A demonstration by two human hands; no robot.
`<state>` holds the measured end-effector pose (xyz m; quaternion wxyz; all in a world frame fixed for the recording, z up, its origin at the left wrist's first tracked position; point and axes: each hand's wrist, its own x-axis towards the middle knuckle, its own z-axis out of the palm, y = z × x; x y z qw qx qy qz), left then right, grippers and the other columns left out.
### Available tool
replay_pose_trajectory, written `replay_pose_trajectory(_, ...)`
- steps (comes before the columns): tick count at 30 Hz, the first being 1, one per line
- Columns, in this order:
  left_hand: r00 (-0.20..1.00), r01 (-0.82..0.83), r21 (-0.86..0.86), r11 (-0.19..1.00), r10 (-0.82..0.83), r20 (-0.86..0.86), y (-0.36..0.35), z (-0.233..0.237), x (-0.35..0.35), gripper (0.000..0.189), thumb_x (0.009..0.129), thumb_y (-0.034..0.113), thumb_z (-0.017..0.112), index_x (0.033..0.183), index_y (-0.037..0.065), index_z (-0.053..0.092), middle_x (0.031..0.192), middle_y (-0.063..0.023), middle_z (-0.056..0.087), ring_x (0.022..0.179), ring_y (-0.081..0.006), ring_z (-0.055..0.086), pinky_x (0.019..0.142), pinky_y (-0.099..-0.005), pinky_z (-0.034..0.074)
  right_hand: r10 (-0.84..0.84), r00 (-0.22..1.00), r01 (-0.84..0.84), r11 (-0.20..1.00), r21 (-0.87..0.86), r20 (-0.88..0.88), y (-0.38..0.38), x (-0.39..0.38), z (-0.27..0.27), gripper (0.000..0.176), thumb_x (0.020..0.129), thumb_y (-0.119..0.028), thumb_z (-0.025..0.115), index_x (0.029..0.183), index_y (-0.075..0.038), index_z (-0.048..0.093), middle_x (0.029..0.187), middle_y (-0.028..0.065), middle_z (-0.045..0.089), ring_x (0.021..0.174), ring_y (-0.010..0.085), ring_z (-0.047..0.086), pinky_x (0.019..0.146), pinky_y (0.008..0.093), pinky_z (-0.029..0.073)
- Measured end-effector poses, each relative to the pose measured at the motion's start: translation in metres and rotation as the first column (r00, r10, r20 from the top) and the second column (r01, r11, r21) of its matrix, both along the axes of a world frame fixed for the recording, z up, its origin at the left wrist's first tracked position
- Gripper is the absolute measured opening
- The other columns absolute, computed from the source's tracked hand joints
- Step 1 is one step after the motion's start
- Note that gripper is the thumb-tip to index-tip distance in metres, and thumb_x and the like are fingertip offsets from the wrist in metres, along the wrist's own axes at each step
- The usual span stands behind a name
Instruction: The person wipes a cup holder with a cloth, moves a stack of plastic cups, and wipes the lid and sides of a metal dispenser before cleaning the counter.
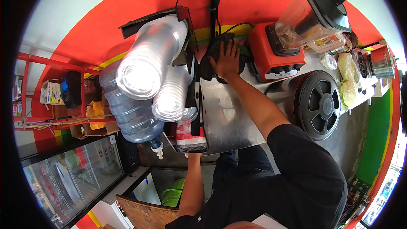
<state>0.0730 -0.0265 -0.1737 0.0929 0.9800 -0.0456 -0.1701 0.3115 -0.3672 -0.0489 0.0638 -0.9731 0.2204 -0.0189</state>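
My right hand reaches across the steel counter and lies with its fingers spread on a black object at the foot of a black stand. What this object is, I cannot make out. My left hand is at the counter's front edge, below a red and white package. Its fingers are hidden under the edge. Above and left of that package, stacks of clear plastic cups and lids lie in a black dispenser.
A red blender and a round black-lidded container stand right of my arm. At left are a large blue water bottle, a red rack and a glass-doored fridge. Below, a wooden door stands near a green basket.
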Motion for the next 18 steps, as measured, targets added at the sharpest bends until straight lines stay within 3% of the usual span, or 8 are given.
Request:
replay_pose_trajectory(2,0.997,0.002,-0.044,0.999,0.001,0.082,0.002,-0.006,0.0,0.037,0.1,0.03,0.059,0.125,0.004,0.069,0.12,-0.0204,0.071,0.111,-0.0427,0.068,0.093,-0.0529,0.055,0.024,1.0,-0.024,1.0,-0.017,0.011,0.002,0.001,-0.004,0.091,0.102,-0.069,0.041,0.168,-0.01,0.023,0.175,0.0229,0.012,0.163,0.0401,0.005,0.13,0.057,0.009)
replay_pose_trajectory(4,0.987,0.008,-0.077,0.997,0.004,0.158,0.001,-0.01,0.001,0.037,0.1,0.03,0.059,0.124,0.005,0.069,0.12,-0.0203,0.071,0.111,-0.0427,0.068,0.094,-0.0531,0.054,0.265,0.964,-0.265,0.964,-0.005,-0.023,0.002,-0.009,-0.01,0.086,0.102,-0.066,0.044,0.167,-0.013,0.028,0.175,0.02,0.014,0.163,0.0379,0.008,0.13,0.0568,0.009)
replay_pose_trajectory(5,0.981,0.013,-0.09,0.996,0.005,0.193,0.001,-0.011,0.002,0.037,0.1,0.031,0.059,0.124,0.005,0.069,0.12,-0.0202,0.071,0.111,-0.0426,0.068,0.094,-0.0531,0.054,0.256,0.967,-0.256,0.967,-0.012,-0.02,0.002,-0.019,-0.012,0.086,0.102,-0.066,0.044,0.167,-0.013,0.028,0.175,0.02,0.014,0.163,0.0379,0.008,0.13,0.0568,0.009)
replay_pose_trajectory(7,0.966,0.024,-0.104,0.994,0.004,0.258,0.001,-0.011,0.005,0.037,0.1,0.031,0.059,0.124,0.005,0.069,0.12,-0.0202,0.071,0.112,-0.0426,0.067,0.094,-0.0532,0.054,0.333,0.937,-0.334,0.943,-0.005,0.105,0.013,-0.05,-0.013,0.082,0.101,-0.062,0.049,0.166,-0.016,0.031,0.175,0.0174,0.017,0.163,0.0356,0.01,0.13,0.0569,0.01)
replay_pose_trajectory(10,0.947,0.038,-0.119,0.992,0.002,0.321,0.001,-0.011,0.009,0.037,0.1,0.032,0.058,0.124,0.006,0.069,0.12,-0.02,0.071,0.112,-0.0425,0.067,0.095,-0.0534,0.054,0.184,0.981,-0.19,0.974,0.127,0.056,0.027,-0.105,0.003,0.084,0.1,-0.059,0.052,0.166,-0.013,0.03,0.175,0.0174,0.017,0.163,0.0345,0.011,0.13,0.0564,0.011)
replay_pose_trajectory(13,0.938,0.058,-0.123,0.991,-0.012,0.346,0.004,-0.014,0.006,0.038,0.1,0.033,0.058,0.124,0.006,0.069,0.121,-0.0199,0.071,0.112,-0.0425,0.067,0.095,-0.0536,0.053,0.032,0.999,-0.036,0.989,0.141,0.028,0.023,-0.125,0.008,0.088,0.098,-0.058,0.053,0.167,-0.009,0.027,0.176,0.0177,0.014,0.163,0.035,0.01,0.13,0.0554,0.01)
replay_pose_trajectory(18,0.936,0.099,-0.117,0.988,-0.052,0.348,0.007,-0.019,0.001,0.038,0.1,0.035,0.058,0.124,0.007,0.069,0.121,-0.0197,0.07,0.113,-0.0423,0.067,0.096,-0.0539,0.053,-0.03,0.999,0.031,0.993,0.114,-0.011,0.0,-0.059,0.002,0.092,0.1,-0.062,0.048,0.168,-0.006,0.022,0.177,0.0188,0.009,0.164,0.0359,0.005,0.131,0.0529,0.008)
